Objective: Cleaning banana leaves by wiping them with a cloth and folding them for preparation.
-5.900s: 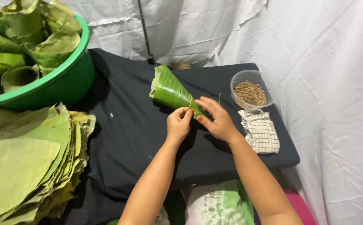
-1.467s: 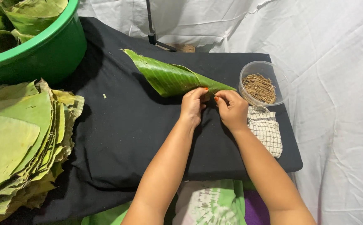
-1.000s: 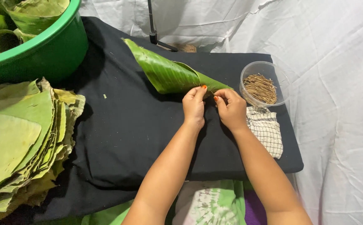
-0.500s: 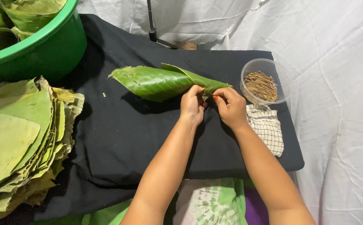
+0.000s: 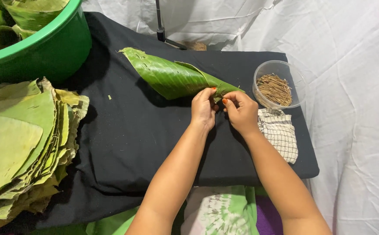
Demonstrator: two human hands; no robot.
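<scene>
A stack of leaves [image 5: 20,143] lay at my left beside a green tub [image 5: 46,48]. My left hand [image 5: 203,109] and right hand [image 5: 241,111] both pinched the narrow end of the rolled leaf [image 5: 172,78] on the black cloth [image 5: 124,139]. A bowl of sticks [image 5: 278,85] and a checked rag [image 5: 280,132] sat at my right.

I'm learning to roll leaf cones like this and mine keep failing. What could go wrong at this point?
1. Both hands, left hand and right hand, pinch only the narrow tip of the leaf cone; the wide end lies free, so the roll might loosen.
2. The leaf already shows small slits, so hard pinching could tear it.
3. The clear bowl of thin sticks sits close to the right hand; a nudge might spill it.
</scene>
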